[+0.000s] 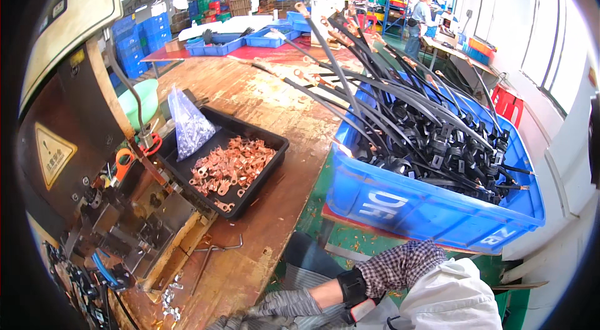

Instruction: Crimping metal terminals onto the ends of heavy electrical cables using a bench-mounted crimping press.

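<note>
My right hand (281, 305), in a grey glove, reaches in from the lower right to the bench's near edge. Its fingers are dim and cut off by the lower edge, so their grip is hidden. I see no clear part of my left hand. Left of the glove, small silvery metal pieces (170, 305) lie on the wooden bench (250, 245), with an L-shaped hex key (215, 247) beyond them. A black tray (259, 195) holds a heap of copper cable lugs (228, 164) and a clear bag (190, 127) of silvery parts.
A press machine (69, 142) with a warning sign stands at left, dark cables (69, 292) below it. Orange-handled scissors (123, 164) rest on it. A blue crate (400, 199) at right is full of black cables (344, 74) sticking out over the bench. A co-worker (422, 20) stands far back.
</note>
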`<action>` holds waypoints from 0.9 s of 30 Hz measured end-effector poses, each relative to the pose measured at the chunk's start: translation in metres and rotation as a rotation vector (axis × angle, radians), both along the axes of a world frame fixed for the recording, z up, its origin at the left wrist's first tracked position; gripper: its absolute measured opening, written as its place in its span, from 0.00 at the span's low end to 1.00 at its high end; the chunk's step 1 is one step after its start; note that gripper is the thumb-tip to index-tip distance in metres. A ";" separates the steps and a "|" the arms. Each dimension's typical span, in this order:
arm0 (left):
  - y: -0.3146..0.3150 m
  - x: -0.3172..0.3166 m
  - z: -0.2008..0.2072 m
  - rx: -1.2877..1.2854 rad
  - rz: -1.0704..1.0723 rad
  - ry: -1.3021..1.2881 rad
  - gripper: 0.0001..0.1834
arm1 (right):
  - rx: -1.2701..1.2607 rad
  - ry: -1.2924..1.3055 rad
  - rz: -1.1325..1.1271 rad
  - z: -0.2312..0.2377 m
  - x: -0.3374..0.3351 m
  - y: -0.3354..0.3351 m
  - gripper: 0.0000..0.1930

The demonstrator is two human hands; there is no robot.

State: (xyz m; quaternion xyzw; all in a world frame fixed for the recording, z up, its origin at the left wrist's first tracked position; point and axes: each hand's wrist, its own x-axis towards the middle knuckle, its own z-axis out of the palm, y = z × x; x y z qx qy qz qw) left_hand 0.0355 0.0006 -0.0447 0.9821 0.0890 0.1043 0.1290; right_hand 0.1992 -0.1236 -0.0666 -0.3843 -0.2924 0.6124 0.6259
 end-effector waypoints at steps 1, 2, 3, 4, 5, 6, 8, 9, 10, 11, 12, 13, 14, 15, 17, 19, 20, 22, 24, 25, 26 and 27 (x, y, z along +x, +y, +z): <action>-0.003 0.000 0.005 0.021 -0.009 -0.076 0.18 | -0.003 0.006 0.005 0.005 0.011 -0.003 0.18; -0.003 -0.003 0.004 0.020 -0.002 -0.068 0.18 | -0.140 -0.090 0.219 0.002 0.023 -0.003 0.16; 0.000 -0.005 0.000 0.052 -0.014 -0.025 0.19 | -0.273 -0.185 0.436 -0.005 0.031 -0.004 0.15; 0.001 -0.005 0.000 0.082 -0.022 0.016 0.20 | -0.198 -0.026 0.494 -0.008 0.035 -0.006 0.16; -0.001 -0.006 0.001 0.079 -0.007 0.025 0.20 | -0.198 -0.019 0.510 -0.010 0.033 -0.008 0.16; -0.003 -0.006 0.001 0.090 -0.027 0.009 0.19 | 0.052 -0.494 0.294 -0.012 0.030 -0.010 0.16; -0.010 -0.011 0.006 0.107 -0.031 -0.002 0.18 | 0.069 -1.435 0.338 0.033 0.031 -0.015 0.15; -0.015 -0.007 0.012 0.141 -0.036 -0.077 0.15 | 0.090 -1.559 0.370 0.029 0.033 -0.021 0.15; -0.020 -0.003 0.015 0.178 -0.022 -0.136 0.12 | 0.135 -1.670 0.412 0.021 0.032 -0.023 0.16; -0.023 -0.008 0.014 0.205 0.024 0.023 0.14 | 0.105 -1.676 0.462 0.035 0.034 -0.022 0.20; -0.019 -0.006 0.005 0.216 0.042 0.166 0.17 | 0.178 -1.562 0.253 0.023 0.039 -0.027 0.16; -0.018 0.000 0.002 0.205 0.087 0.195 0.17 | 0.212 -1.535 0.294 0.022 0.038 -0.028 0.16; -0.017 0.007 -0.002 0.198 0.065 0.099 0.17 | 0.032 -1.229 0.252 0.023 0.038 -0.028 0.14; -0.017 0.009 -0.002 0.198 0.050 0.002 0.18 | -0.148 -0.926 0.222 0.022 0.038 -0.027 0.14; -0.017 0.006 0.004 0.201 0.083 0.025 0.17 | -0.183 -0.566 0.254 0.010 0.040 -0.028 0.14; -0.016 0.009 0.014 0.209 0.096 0.034 0.16 | -0.242 -0.218 0.268 0.008 0.043 -0.024 0.15; -0.016 0.013 0.018 0.162 0.116 0.044 0.17 | -0.146 -0.456 0.196 0.012 0.043 -0.021 0.14; -0.014 0.025 0.029 0.060 0.120 0.055 0.17 | -0.013 -0.872 0.171 0.015 0.051 -0.008 0.13; -0.015 0.043 0.026 0.100 0.092 0.069 0.17 | 0.121 -1.243 0.043 0.016 0.052 0.001 0.12; -0.015 0.046 0.027 0.156 0.091 0.104 0.16 | 0.310 -1.577 -0.097 0.018 0.049 0.012 0.12; -0.012 0.043 0.028 0.157 0.085 0.045 0.14 | 0.299 -1.613 -0.021 0.031 0.059 0.016 0.13; -0.007 0.045 0.027 0.172 0.072 -0.018 0.13 | 0.242 -1.815 0.048 0.012 0.083 0.011 0.13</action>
